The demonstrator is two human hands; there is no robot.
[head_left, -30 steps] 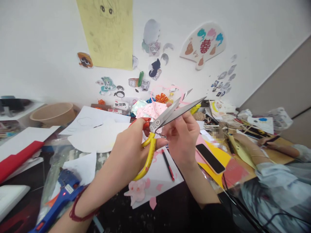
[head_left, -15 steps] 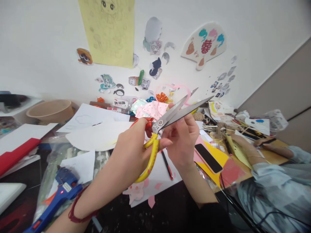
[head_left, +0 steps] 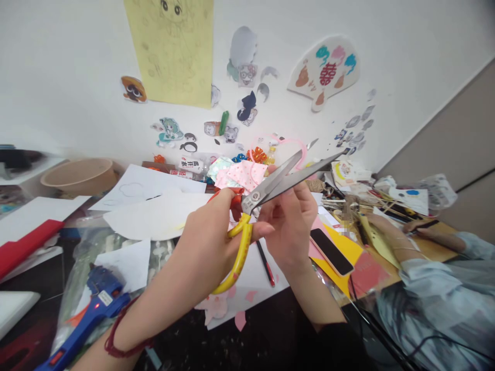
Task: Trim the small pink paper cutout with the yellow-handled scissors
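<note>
Scissors (head_left: 257,198) with yellow and red-orange handles are in my left hand (head_left: 212,239), whose fingers go round the handles. The long blades are parted and point up to the right. Behind the blades, my right hand (head_left: 291,226) has its fingers curled together beside them. A thin pink heart-shaped outline (head_left: 300,147) rises behind the blades near the right fingertips. Whether the right fingers pinch it is hidden by the blades. Under my hands lies a white sheet (head_left: 247,299) with a black-and-red pen (head_left: 265,264) and pink paper scraps (head_left: 240,320).
At the left are a blue glue gun (head_left: 101,299), a red object (head_left: 29,245) and a round tan bowl (head_left: 79,175). A phone (head_left: 331,251) lies on coloured paper at the right. Another person's hands (head_left: 386,232) are at the far right, by craft supplies.
The pink outline and the scissor tips have shifted slightly to the right. Both hands keep nearly the same place and hold.
</note>
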